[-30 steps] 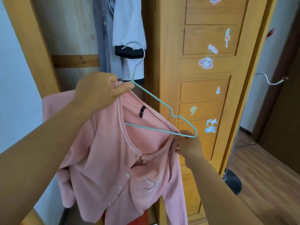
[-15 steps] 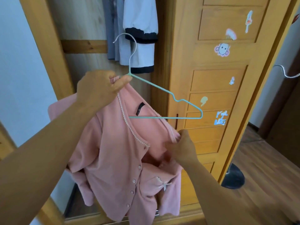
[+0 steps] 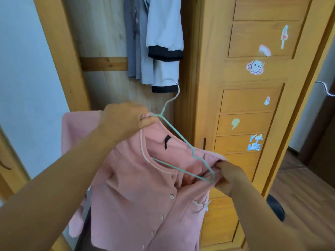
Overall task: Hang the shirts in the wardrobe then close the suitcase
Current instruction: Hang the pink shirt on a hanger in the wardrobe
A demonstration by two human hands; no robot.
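A pink buttoned shirt (image 3: 145, 196) hangs partly on a mint-green wire hanger (image 3: 174, 129). My left hand (image 3: 126, 118) grips the hanger near its neck together with the shirt's left shoulder. My right hand (image 3: 226, 176) pinches the shirt's right shoulder and pulls the fabric over the hanger's right end. Behind, inside the open wooden wardrobe (image 3: 108, 64), a white shirt with dark cuffs (image 3: 163, 33) and a grey garment (image 3: 134, 42) hang. The suitcase is out of view.
The wardrobe's door (image 3: 253, 105), with several stickers, stands open on the right, close to the shirt. A metal stand with a dark round base (image 3: 275, 207) rests on the wooden floor behind the door. A pale wall (image 3: 23, 69) is at left.
The hanger's right end dropped into the shirt's right shoulder. My right hand rose and drew the fabric over it. The hanger tilted and its hook swung right; the view shifted slightly.
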